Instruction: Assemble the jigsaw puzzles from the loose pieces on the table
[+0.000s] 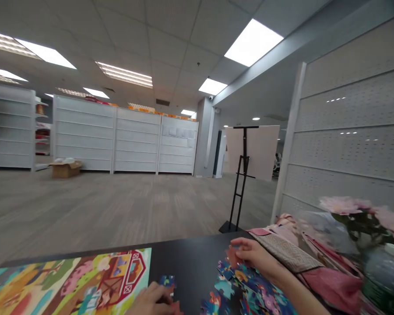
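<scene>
My right hand is above a heap of loose jigsaw pieces on the dark table. Its fingers are closed round a reddish-brown puzzle piece. At the bottom edge of the head view, my left hand is curled low over the table. A second reddish puzzle piece sticks out at its fingertips, partly hidden by them. Just beyond the left fingers lies a small blue and green piece. A colourful farm picture board with a red barn spreads out to the left.
On the table's right are a pink and beige fabric bag, pink flowers and a clear bottle. Past the table stands a black easel with a white board. White shelving and a cardboard box are farther back.
</scene>
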`<state>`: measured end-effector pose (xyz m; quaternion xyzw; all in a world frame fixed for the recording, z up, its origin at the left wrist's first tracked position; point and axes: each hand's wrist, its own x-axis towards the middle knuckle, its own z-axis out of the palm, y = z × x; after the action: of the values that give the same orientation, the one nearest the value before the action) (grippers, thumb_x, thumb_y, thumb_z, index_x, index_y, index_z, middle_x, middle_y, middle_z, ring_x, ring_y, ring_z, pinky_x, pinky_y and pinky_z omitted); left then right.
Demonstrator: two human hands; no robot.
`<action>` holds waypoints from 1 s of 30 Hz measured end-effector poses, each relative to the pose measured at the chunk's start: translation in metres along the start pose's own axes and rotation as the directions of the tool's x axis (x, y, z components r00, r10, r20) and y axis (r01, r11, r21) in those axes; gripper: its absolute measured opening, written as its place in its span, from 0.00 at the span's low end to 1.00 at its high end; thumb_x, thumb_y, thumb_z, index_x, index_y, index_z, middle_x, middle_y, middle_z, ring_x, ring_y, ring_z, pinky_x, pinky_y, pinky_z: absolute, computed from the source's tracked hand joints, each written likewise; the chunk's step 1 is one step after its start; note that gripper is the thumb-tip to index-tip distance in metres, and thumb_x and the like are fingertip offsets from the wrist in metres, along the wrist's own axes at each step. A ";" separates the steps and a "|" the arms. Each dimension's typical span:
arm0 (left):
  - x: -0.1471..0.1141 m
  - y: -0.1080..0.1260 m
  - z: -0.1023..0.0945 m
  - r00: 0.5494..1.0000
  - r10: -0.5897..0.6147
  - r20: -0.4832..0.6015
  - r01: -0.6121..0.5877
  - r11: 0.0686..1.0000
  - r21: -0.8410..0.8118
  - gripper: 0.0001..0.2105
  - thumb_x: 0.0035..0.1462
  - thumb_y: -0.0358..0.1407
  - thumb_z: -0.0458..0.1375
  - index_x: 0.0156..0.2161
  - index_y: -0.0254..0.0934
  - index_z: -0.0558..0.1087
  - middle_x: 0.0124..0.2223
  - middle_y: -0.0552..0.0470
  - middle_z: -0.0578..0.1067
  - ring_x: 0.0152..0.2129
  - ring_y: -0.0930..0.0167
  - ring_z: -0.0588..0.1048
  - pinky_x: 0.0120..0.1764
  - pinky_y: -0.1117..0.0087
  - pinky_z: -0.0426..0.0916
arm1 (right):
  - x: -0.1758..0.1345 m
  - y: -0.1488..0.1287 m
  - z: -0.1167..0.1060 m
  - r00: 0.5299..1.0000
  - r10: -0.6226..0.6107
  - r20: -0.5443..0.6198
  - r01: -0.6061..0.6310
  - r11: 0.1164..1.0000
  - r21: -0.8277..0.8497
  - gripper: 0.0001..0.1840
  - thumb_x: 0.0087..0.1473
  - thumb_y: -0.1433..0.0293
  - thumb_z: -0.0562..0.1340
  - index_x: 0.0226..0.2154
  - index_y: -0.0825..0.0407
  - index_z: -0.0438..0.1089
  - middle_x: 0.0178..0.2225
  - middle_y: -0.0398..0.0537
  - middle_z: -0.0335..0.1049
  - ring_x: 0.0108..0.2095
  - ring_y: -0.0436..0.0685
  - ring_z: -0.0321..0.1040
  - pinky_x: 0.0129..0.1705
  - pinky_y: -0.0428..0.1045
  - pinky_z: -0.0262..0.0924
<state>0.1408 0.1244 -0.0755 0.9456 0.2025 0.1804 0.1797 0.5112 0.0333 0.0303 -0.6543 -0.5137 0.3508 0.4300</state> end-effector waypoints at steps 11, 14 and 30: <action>-0.029 0.050 -0.049 0.972 -0.232 0.039 0.235 0.965 -0.118 0.17 0.50 0.37 0.70 0.46 0.48 0.76 0.49 0.54 0.75 0.46 0.62 0.70 0.49 0.65 0.63 | -0.008 -0.016 0.128 0.962 -0.105 0.253 0.054 0.978 0.202 0.21 0.44 0.59 0.69 0.40 0.51 0.68 0.23 0.36 0.68 0.22 0.49 0.64 0.27 0.46 0.56; -0.030 0.063 -0.059 0.942 -0.329 0.072 0.337 0.927 -0.167 0.21 0.47 0.31 0.71 0.48 0.47 0.75 0.50 0.54 0.75 0.47 0.62 0.70 0.51 0.65 0.63 | -0.021 -0.016 0.131 0.959 -0.078 0.273 0.029 0.984 0.176 0.30 0.46 0.60 0.67 0.51 0.50 0.68 0.26 0.37 0.68 0.25 0.51 0.67 0.28 0.47 0.59; -0.032 0.062 -0.063 0.952 -0.305 0.031 0.305 0.932 -0.193 0.13 0.50 0.29 0.65 0.42 0.44 0.78 0.46 0.53 0.74 0.44 0.66 0.71 0.48 0.68 0.64 | -0.058 -0.017 0.186 0.964 0.010 0.266 0.106 0.902 -0.418 0.08 0.45 0.70 0.62 0.20 0.50 0.63 0.20 0.40 0.70 0.24 0.50 0.65 0.26 0.44 0.50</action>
<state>0.1073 0.0744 -0.0033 0.8804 0.3281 0.1691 0.2977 0.3241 0.0159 -0.0242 -0.6678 -0.6464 0.3016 0.2126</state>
